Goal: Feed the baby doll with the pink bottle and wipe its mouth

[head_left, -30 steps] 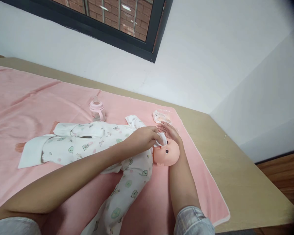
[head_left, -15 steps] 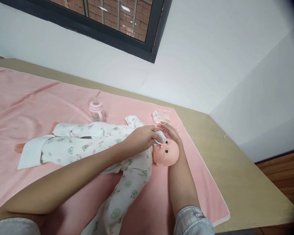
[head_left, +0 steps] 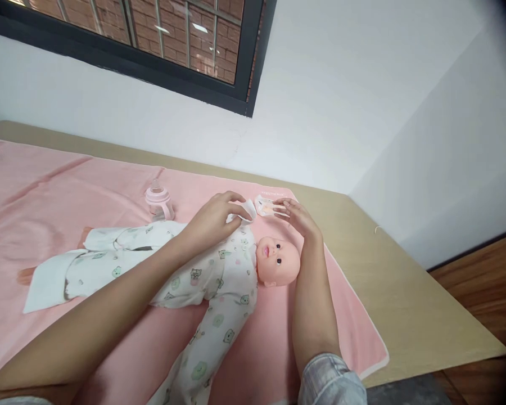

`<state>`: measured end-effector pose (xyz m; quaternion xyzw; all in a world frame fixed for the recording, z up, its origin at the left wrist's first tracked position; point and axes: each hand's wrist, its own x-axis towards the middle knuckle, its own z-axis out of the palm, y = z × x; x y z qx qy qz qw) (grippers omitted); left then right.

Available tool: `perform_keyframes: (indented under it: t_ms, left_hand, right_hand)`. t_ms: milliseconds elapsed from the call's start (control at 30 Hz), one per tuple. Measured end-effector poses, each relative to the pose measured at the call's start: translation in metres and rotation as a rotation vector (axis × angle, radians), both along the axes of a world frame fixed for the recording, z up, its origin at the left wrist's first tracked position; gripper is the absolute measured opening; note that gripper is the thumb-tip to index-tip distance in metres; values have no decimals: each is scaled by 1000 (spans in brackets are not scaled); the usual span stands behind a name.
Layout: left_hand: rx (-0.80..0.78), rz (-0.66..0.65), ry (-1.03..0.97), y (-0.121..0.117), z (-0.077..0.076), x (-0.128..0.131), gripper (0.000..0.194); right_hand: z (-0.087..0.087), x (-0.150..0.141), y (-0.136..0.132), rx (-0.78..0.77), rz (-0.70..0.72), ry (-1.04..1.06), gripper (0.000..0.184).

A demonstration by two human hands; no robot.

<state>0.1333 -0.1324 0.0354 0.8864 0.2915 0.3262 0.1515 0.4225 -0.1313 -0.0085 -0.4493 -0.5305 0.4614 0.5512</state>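
Observation:
A baby doll (head_left: 278, 261) in white printed clothes (head_left: 230, 273) lies face up, its head to the right. My left hand (head_left: 215, 216) is above the doll's far shoulder, its fingers curled round a white tissue (head_left: 247, 211). Past the doll's head, my right hand (head_left: 299, 216) is open, fingers stretched toward a small, clear printed packet (head_left: 265, 206). Whether the fingertips touch the packet I cannot tell. My right forearm runs close beside the top of the doll's head.
A pink baby bottle (head_left: 158, 203) stands beyond the doll's legs. Under everything is a pink blanket (head_left: 261, 349), spread over a wooden table (head_left: 388, 292). A white wall (head_left: 312, 112) with a dark-framed window (head_left: 219, 93) rises behind the table.
My left hand has lifted the tissue off the doll's face and moved left and away toward its far shoulder. My right hand has come off the side of the head, toward the packet.

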Motion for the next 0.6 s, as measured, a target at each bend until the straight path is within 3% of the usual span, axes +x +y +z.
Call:
perform_keyframes:
  t_ms: [133, 233, 400, 600]
  left_hand:
    - [1, 58, 12, 13, 5, -13, 30]
    - [-7, 59, 8, 16, 8, -19, 30]
    - [-1, 18, 19, 13, 14, -24, 30]
    - [-4, -5, 23, 15, 16, -31, 28]
  right_hand:
    - [61, -34, -42, 176, 124, -431, 26]
    - [86, -72, -68, 225, 171, -713, 18]
    - [81, -116, -72, 258, 87, -944, 17]
    - [79, -125, -62, 315, -19, -1077, 24]
